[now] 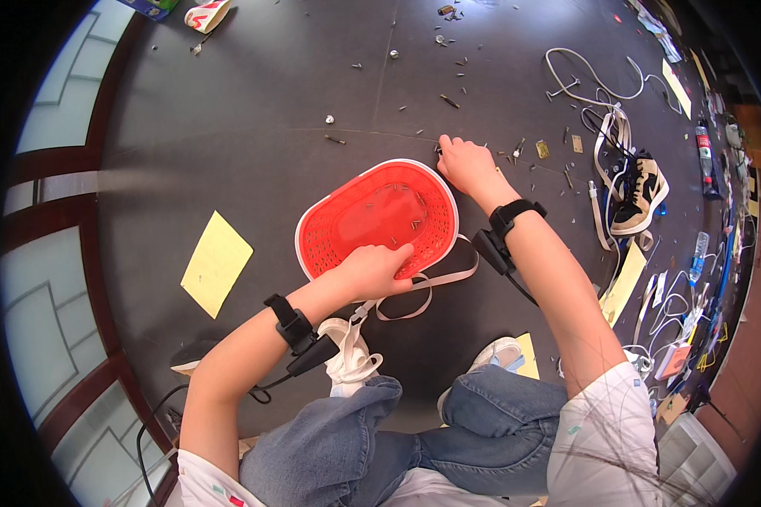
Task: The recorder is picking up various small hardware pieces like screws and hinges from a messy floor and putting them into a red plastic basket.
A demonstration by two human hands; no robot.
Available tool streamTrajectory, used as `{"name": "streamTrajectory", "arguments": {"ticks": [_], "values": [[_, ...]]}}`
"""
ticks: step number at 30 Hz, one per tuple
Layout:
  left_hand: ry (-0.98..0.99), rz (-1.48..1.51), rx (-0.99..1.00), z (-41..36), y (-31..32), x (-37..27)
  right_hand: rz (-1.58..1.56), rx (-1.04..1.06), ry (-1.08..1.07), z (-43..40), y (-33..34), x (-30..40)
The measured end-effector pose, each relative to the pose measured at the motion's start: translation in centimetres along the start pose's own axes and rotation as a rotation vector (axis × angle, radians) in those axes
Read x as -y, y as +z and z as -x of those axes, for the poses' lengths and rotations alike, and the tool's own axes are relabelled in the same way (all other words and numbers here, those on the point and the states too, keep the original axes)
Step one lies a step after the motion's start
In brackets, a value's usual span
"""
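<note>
A red plastic basket (380, 212) with a white rim and perforated walls stands on the dark floor before me. Several small screws or similar metal pieces lie on its bottom. My left hand (380, 269) grips the basket's near rim, thumb towards the right. Just past the far right end of the basket, my right hand (466, 161) is low over the floor with curled fingers. A small dark piece (439, 151) shows at its fingertips; whether it is pinched or only touched is unclear. Close by on the right are a screw (519, 149) and a brass-coloured plate (542, 149).
Small hardware, including a dark bolt (449, 101), is scattered beyond the basket. A yellow sheet (217, 263) lies left. To the right are a sneaker (640, 196), a looped white cable (599, 73) and bottles (699, 256). A pale strap (450, 277) trails beside the basket.
</note>
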State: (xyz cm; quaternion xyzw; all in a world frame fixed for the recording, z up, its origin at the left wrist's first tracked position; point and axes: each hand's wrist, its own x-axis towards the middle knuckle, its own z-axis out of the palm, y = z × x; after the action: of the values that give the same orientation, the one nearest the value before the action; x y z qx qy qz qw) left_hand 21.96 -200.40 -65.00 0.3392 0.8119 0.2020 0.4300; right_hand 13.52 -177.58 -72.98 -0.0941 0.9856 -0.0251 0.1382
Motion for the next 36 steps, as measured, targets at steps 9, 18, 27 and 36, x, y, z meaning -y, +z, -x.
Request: {"name": "streamTrajectory", "arguments": {"ticks": [9,18,27,36], "values": [[-0.013,0.011,-0.004,0.0,0.4,0.4,0.077,0.058,0.016,-0.6,-0.1,0.7],[-0.029,0.015,0.001,-0.1,0.4,0.2,0.065,0.200,0.044,0.3,-1.0,0.0],[-0.048,0.029,0.028,-0.3,0.1,0.1,-0.196,0.102,-0.066,1.5,-2.6,-1.8],[-0.067,-0.051,0.031,-0.2,0.3,0.0,-1.015,0.139,0.018,1.9,-7.1,-1.8]]}}
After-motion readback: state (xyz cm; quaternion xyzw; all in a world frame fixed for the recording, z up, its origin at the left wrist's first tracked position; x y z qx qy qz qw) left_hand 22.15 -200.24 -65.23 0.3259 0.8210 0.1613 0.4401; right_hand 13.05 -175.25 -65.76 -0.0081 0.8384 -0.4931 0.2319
